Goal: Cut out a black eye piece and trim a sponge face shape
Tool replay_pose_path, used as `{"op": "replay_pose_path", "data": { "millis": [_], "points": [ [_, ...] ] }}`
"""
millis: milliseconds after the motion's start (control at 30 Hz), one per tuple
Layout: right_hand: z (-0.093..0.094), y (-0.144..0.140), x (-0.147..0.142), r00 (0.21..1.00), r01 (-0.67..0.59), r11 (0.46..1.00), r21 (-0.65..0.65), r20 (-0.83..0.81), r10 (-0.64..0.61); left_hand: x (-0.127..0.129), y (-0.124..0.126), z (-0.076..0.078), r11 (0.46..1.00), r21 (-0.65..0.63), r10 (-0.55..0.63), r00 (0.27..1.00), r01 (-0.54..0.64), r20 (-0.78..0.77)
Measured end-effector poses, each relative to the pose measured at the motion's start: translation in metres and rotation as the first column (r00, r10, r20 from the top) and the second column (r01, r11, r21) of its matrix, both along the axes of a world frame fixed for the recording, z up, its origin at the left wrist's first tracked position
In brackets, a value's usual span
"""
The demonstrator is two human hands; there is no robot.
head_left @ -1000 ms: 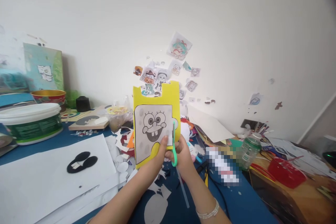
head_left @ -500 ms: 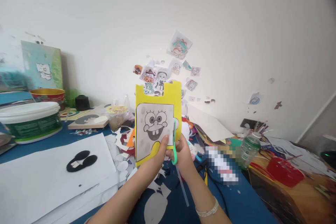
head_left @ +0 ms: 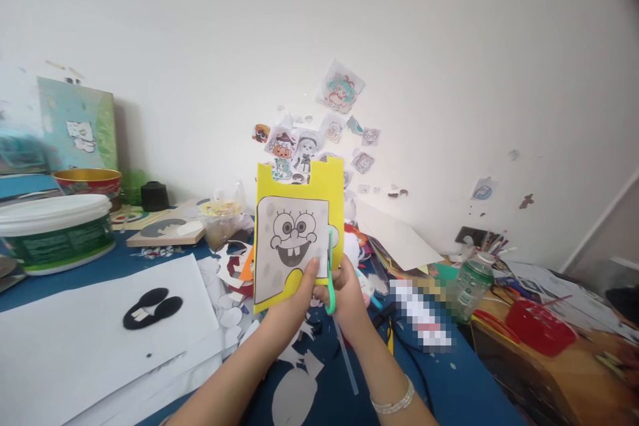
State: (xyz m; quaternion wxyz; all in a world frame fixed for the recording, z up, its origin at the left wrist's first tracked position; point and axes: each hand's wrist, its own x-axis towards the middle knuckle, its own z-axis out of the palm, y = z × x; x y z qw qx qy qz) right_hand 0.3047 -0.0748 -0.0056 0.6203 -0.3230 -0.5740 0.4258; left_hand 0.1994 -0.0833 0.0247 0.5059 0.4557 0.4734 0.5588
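Note:
My left hand [head_left: 299, 293] grips the lower edge of a yellow sheet [head_left: 327, 180], its thumb pressed on the front. On that sheet lies a paper cutout of a cartoon face [head_left: 269, 239] with big eyes and a toothy grin. A notch is cut from the sheet's top edge. My right hand [head_left: 348, 293] is closed round the handles of green scissors [head_left: 331, 289]. Their blades stand upright along the cutout's right edge, at the yellow sheet. Part of the right hand's fingers is hidden behind the scissors and sheet.
White sheets [head_left: 90, 359] with black paper shapes [head_left: 152, 309] lie at left, before a white-lidded tub [head_left: 54, 233]. Paper scraps [head_left: 294, 396] litter the blue table. At right stand a green bottle [head_left: 472, 286] and a red container [head_left: 542, 326]. Drawings [head_left: 342, 86] hang on the wall.
The whole view has shifted very slightly. The yellow sheet sits a little lower and its lower left tilts slightly. Both hands keep their hold.

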Motion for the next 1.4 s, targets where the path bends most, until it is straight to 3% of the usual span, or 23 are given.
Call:
{"op": "replay_pose_path", "data": {
  "millis": [367,533,633,733,867,1067,1400],
  "points": [
    [0.004,-0.005,-0.007,0.999,-0.043,0.999,0.024,-0.024,0.044,0.001,-0.001,-0.001,0.999,-0.001,0.037,0.999,-0.037,0.018],
    [0.015,-0.010,0.011,0.982,-0.109,0.990,-0.088,0.143,0.121,-0.013,0.012,0.004,0.997,0.069,0.034,0.999,-0.035,0.008],
    [0.023,-0.017,0.030,0.929,-0.157,0.965,-0.209,0.300,0.216,-0.031,0.020,0.013,1.000,0.020,-0.003,0.999,0.003,-0.048],
    [0.028,-0.021,0.047,0.858,-0.173,0.940,-0.295,0.424,0.291,-0.048,0.021,0.023,0.993,-0.025,-0.118,0.988,0.116,-0.102],
    [0.032,-0.025,0.060,0.763,-0.233,0.916,-0.328,0.523,0.381,-0.063,0.022,0.033,0.953,0.011,-0.298,0.943,0.303,-0.145],
    [0.036,-0.026,0.064,0.724,-0.184,0.932,-0.312,0.598,0.343,-0.081,0.031,0.031,0.918,-0.033,-0.397,0.911,0.396,-0.112],
    [0.033,-0.025,0.057,0.665,-0.207,0.894,-0.396,0.613,0.426,-0.081,0.035,0.024,0.732,-0.078,-0.675,0.705,0.676,-0.219]
  ]
}}
